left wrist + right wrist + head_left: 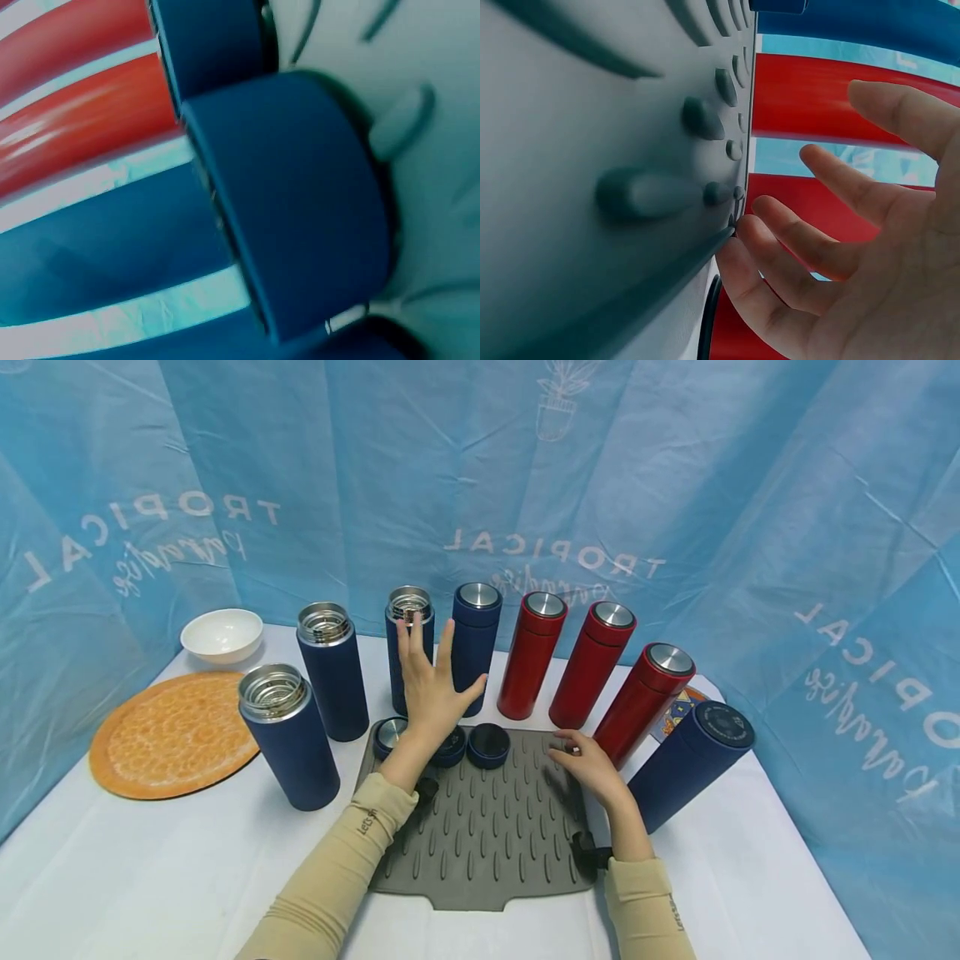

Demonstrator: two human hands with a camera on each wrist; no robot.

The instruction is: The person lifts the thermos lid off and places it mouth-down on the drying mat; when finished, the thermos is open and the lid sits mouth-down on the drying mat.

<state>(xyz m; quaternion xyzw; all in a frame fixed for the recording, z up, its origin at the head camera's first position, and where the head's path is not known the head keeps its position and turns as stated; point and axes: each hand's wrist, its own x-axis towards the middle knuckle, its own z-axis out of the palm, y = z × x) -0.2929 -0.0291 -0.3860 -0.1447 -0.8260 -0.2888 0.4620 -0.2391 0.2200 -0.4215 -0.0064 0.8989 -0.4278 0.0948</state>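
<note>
My left hand (431, 693) is raised with its fingers spread, holding nothing. In the head view it overlaps an uncapped navy thermos flask (397, 672); whether it touches the flask I cannot tell. Below it, three navy lids lie on the grey ridged mat (495, 835): a silver-topped lid (390, 735), a lid (448, 748) partly behind the wrist, and a dark-topped lid (488, 745). One lid (292, 202) looms large in the left wrist view. Over the mat's right side, my right hand (592, 767) has loosely bent fingers and nothing in them, near a red flask (633, 710).
Two more uncapped navy flasks (292, 752) (333, 685) stand left. A capped navy flask (476, 647) and two red flasks (531, 660) (591, 668) stand behind. At right is a navy flask (678, 768). A white bowl (222, 639) and orange round mat (176, 735) lie far left.
</note>
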